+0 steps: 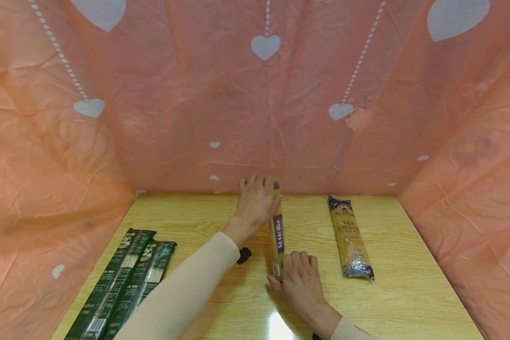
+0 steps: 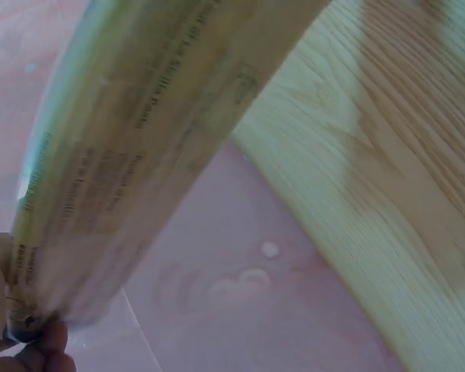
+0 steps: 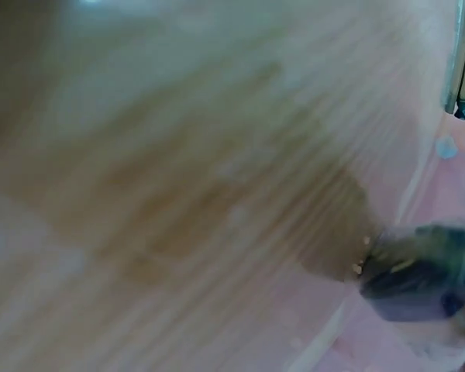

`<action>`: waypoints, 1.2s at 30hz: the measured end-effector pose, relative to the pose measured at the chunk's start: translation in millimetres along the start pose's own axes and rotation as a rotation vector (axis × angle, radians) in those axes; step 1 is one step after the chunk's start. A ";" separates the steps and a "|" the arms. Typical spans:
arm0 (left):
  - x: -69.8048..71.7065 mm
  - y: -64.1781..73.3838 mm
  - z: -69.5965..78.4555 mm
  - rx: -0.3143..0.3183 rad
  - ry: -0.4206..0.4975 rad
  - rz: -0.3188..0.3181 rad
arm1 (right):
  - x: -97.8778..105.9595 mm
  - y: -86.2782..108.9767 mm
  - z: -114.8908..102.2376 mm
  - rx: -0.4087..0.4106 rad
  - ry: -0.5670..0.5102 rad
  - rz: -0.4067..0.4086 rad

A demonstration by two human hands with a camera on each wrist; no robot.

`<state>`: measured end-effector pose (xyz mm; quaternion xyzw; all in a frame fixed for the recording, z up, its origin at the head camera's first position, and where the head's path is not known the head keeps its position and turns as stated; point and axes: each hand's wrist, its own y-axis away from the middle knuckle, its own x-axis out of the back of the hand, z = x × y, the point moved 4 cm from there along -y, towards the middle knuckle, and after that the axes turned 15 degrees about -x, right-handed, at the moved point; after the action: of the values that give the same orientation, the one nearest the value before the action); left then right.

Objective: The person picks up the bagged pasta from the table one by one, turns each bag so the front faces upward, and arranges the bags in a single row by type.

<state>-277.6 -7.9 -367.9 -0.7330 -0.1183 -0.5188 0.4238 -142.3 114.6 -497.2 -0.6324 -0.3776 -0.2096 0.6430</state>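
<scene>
A narrow bag of la sicilia pasta [image 1: 277, 231] stands between my two hands in the head view, its purple label turned upward. At its far end my left hand [image 1: 255, 200] grips it from above. In the left wrist view the pasta bag [image 2: 139, 155] slants across, its lower end pinched by fingers [image 2: 56, 337]. My right hand [image 1: 301, 283] holds the near end, thumb on the left side and fingers on the right. The right wrist view is blurred and does not show this grip clearly.
Another pasta bag [image 1: 352, 238] with purple ends lies flat at the right of the wooden table [image 1: 408, 293]. Two dark green packs [image 1: 114, 278] lie side by side at the left. A pink heart-patterned sheet [image 1: 238, 104] hangs behind and at both sides.
</scene>
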 end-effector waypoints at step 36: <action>-13.2 32.2 -29.0 -0.037 -0.035 -0.087 | -4.0 -7.3 -0.9 -0.107 -0.143 -0.250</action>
<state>-282.7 -45.7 -392.4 -0.7437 -0.1477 -0.5260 0.3854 -150.0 112.1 -495.3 -0.6274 -0.4865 -0.2622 0.5486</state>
